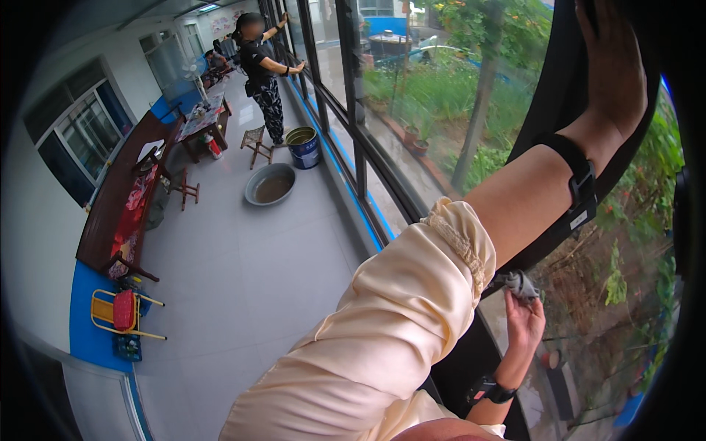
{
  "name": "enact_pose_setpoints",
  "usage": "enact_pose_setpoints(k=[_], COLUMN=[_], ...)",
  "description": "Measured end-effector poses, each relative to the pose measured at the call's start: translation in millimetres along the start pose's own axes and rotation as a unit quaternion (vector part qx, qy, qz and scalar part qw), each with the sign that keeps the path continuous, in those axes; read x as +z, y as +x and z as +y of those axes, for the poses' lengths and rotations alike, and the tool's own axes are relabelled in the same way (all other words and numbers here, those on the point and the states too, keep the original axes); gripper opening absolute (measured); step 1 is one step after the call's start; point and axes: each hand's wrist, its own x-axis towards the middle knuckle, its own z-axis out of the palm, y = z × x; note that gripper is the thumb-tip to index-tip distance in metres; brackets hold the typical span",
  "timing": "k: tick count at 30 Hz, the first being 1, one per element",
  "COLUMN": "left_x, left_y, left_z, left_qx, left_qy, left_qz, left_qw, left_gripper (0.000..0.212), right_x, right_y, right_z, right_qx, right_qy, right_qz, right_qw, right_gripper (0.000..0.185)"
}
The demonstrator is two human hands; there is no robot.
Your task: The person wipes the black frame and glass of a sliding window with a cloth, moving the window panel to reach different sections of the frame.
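Note:
My left hand (615, 82) reaches high at the upper right, its fingers extended against a dark window frame (551, 105). It appears to hold nothing; the fingertips run into the dark rim of the picture. A black strap with a buckle circles that wrist, below a cream satin sleeve. Lower down, my right hand (525, 325) pinches a crumpled grey cloth (521, 285) close to the window glass (595, 286). This wrist also wears a black band with a small device. My left arm crosses in front of part of the frame.
A person (262, 71) in dark clothes has both hands at the windows farther along. On the tiled floor stand a grey basin (270, 184), a paint bucket (303, 148) and a folding stool (256, 144). A wooden bench (99, 237) and a yellow chair (102, 308) line the opposite wall.

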Motion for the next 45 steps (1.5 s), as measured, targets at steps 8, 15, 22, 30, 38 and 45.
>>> enact_pose_setpoints(k=[8, 15, 22, 30, 38, 45], left_x=[5.2, 1.4, 1.4, 5.3, 10.2, 15.3], left_y=[-0.5, 2.7, 9.0, 2.1, 0.2, 1.7], left_z=[-1.1, 2.7, 1.8, 2.3, -6.8, -4.1], left_qx=[-0.002, -0.003, -0.003, 0.000, 0.017, 0.016], left_qy=[0.018, 0.027, 0.075, 0.139, 0.146, 0.134], left_qz=[0.008, 0.023, 0.032, 0.035, 0.037, 0.044], left_qw=[1.000, 0.999, 0.997, 0.990, 0.988, 0.990], left_gripper=[0.051, 0.050, 0.050, 0.049, 0.051, 0.052], right_x=[44.7, -8.8, -143.3, -195.4, -199.3, -139.2], right_y=[-42.4, 12.2, 12.1, -75.7, -161.0, -116.7], right_z=[3.9, 2.5, -32.3, -114.6, -200.2, -157.4], right_qx=[-0.767, -0.580, -0.458, -0.495, -0.631, -0.685], right_qy=[-0.581, -0.810, -0.858, -0.857, -0.752, -0.704], right_qz=[-0.067, -0.079, -0.141, -0.057, 0.164, 0.176], right_qw=[0.264, -0.041, -0.184, -0.134, -0.097, -0.064], right_gripper=[0.039, 0.045, 0.057, 0.048, 0.040, 0.041])
